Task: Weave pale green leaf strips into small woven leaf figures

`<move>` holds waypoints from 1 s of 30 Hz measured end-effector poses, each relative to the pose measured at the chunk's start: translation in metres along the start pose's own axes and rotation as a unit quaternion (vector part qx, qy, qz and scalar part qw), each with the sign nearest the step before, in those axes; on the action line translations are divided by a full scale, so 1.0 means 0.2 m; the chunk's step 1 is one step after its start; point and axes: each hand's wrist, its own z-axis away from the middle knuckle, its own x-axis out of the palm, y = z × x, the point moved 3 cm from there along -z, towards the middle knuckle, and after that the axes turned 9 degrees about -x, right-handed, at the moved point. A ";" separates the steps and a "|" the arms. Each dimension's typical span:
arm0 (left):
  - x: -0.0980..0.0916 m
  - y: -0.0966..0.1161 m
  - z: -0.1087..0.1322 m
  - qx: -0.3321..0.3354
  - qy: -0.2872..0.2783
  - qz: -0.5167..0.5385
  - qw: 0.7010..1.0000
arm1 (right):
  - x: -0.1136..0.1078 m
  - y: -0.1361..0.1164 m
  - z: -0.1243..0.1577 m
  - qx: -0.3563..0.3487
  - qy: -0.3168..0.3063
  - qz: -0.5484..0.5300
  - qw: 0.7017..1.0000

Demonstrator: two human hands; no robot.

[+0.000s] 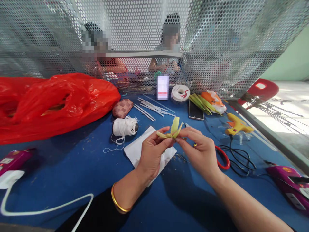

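A small yellow-green flower-like piece (175,126) with several pointed petals is held up between both hands, above a sheet of white paper (135,146) on the blue table. My left hand (153,151) pinches its left petal and base between thumb and fingers. From the right, my right hand (201,149) pinches the base with thumb and forefinger. A metal tool tip shows just behind my right hand, and red handles (224,158) stick out at its right. What lies inside the pinches is hidden.
Left are a red plastic bag (58,106), a checkered case (123,108) and white thread (124,126). White sticks (154,108), a lit phone (162,87), a ribbon roll (180,92) and green strips (201,103) lie behind. A yellow glue gun (238,124) with cable is right. People sit beyond the mesh.
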 end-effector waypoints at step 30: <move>-0.02 0.00 -0.01 -0.056 0.016 -0.008 0.998 | -0.01 0.04 -0.02 0.140 -0.016 -0.050 0.989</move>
